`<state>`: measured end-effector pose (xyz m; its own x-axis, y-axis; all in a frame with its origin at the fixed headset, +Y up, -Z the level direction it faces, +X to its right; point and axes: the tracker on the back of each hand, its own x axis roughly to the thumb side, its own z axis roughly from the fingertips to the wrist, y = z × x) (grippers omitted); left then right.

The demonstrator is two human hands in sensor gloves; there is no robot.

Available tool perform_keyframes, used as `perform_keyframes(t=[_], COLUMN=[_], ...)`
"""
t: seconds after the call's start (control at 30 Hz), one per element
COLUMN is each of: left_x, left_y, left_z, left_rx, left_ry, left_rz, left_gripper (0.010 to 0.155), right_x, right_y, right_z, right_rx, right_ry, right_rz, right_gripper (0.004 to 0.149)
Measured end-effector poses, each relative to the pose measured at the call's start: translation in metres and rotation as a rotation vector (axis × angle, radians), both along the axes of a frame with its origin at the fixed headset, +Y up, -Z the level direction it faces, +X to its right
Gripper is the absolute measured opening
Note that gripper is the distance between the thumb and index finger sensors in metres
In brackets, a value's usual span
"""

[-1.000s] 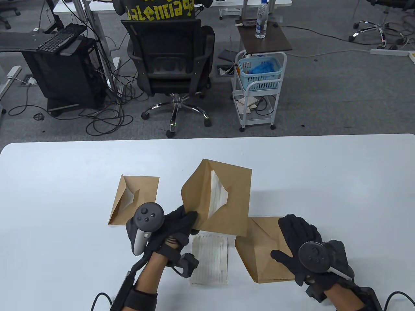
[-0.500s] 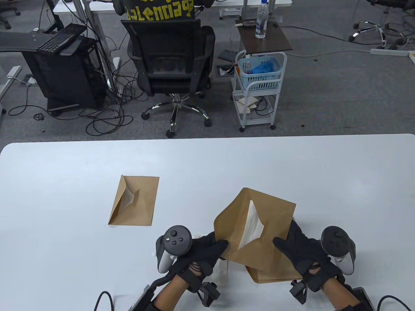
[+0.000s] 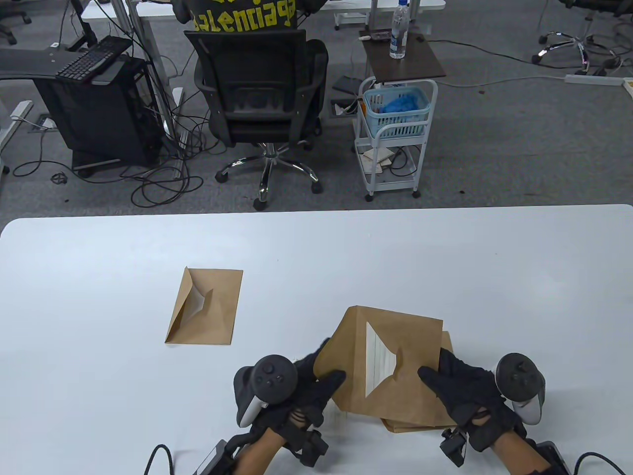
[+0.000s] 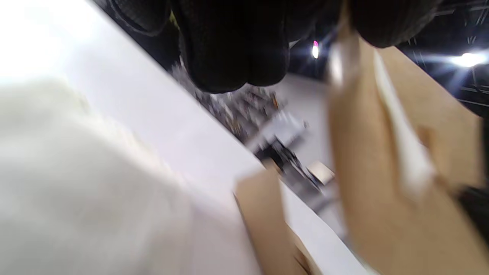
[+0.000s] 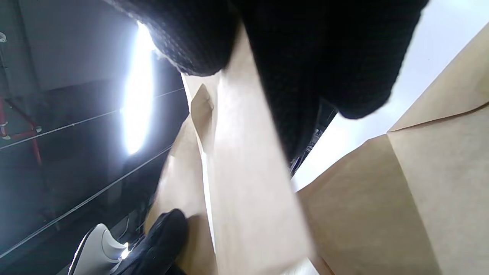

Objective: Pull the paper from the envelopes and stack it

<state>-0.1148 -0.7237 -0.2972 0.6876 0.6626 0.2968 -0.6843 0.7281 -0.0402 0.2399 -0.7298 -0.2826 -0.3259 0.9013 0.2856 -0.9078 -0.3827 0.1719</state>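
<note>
A brown envelope (image 3: pixel 395 346) with white paper (image 3: pixel 378 354) showing through its open flap is held between both hands near the table's front edge. My left hand (image 3: pixel 319 381) grips its left edge. My right hand (image 3: pixel 445 381) grips its right edge. It hovers over another brown envelope (image 3: pixel 420 426) that lies flat beneath it. A third brown envelope (image 3: pixel 205 307), flap open, lies to the left. In the left wrist view the held envelope (image 4: pixel 382 152) is blurred. In the right wrist view the held envelope (image 5: pixel 244 179) sits pinched under my fingers (image 5: pixel 305 68).
The white table (image 3: pixel 99 277) spreads around the envelopes. A sheet of lined paper lies mostly hidden under my left hand and the held envelope. Beyond the table's far edge stand an office chair (image 3: pixel 262 94) and a white cart (image 3: pixel 395 133).
Both hands brought the held envelope from the table's middle down and right, over the flat envelope. My right hand left the flat envelope and took the held one's right edge. It now lies flatter.
</note>
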Motion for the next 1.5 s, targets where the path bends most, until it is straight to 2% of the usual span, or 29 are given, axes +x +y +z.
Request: perform_keyframes(t=[0.1, 0.2, 0.33, 0.4, 0.53, 0.63, 0.7, 0.8, 0.93, 1.03, 1.1, 1.2, 1.33, 1.5], left_x=[-0.008, -0.002, 0.015, 0.023, 0.040, 0.049, 0.052, 0.051, 0.044, 0.038, 0.035, 0.032, 0.031, 0.030], left_y=[0.002, 0.003, 0.008, 0.011, 0.008, 0.004, 0.004, 0.004, 0.007, 0.005, 0.000, -0.006, -0.008, -0.003], left_z=[0.000, 0.004, 0.016, 0.024, 0.032, 0.037, 0.038, 0.038, 0.034, 0.028, 0.024, 0.019, 0.016, 0.019], left_rx=[0.047, 0.100, 0.311, 0.399, 0.432, 0.478, 0.463, 0.404, 0.263, 0.088, -0.067, -0.195, -0.211, -0.141], left_ry=[0.086, 0.086, 0.129, 0.121, 0.023, 0.022, -0.023, -0.071, -0.092, -0.122, -0.136, -0.129, -0.126, -0.092], left_rz=[-0.042, -0.186, -0.472, -0.529, -0.616, -0.713, -0.723, -0.596, -0.358, -0.139, 0.038, 0.126, 0.149, 0.110], left_gripper=[0.075, 0.081, 0.084, 0.079, 0.060, 0.060, 0.058, 0.058, 0.055, 0.056, 0.058, 0.057, 0.050, 0.039], right_x=[-0.002, -0.005, -0.008, -0.008, -0.007, -0.007, -0.007, -0.008, -0.011, -0.016, -0.019, -0.024, -0.028, -0.029], right_y=[-0.001, -0.002, -0.002, -0.002, -0.005, -0.006, -0.008, -0.009, -0.011, -0.011, -0.010, -0.008, -0.005, -0.005], right_z=[0.001, 0.002, 0.003, 0.004, 0.003, 0.003, 0.002, 0.002, 0.000, 0.001, 0.002, 0.004, 0.006, 0.008], right_rx=[-0.014, -0.021, -0.032, -0.053, -0.093, -0.118, -0.138, -0.161, -0.188, -0.196, -0.168, -0.150, -0.115, -0.097], right_ry=[0.019, 0.046, 0.064, 0.069, 0.079, 0.089, 0.109, 0.135, 0.212, 0.255, 0.285, 0.310, 0.312, 0.304], right_rz=[-0.011, -0.010, -0.022, -0.042, -0.088, -0.104, -0.120, -0.141, -0.205, -0.228, -0.184, -0.177, -0.133, -0.084], right_gripper=[0.046, 0.047, 0.050, 0.051, 0.052, 0.052, 0.052, 0.051, 0.047, 0.046, 0.045, 0.045, 0.045, 0.046])
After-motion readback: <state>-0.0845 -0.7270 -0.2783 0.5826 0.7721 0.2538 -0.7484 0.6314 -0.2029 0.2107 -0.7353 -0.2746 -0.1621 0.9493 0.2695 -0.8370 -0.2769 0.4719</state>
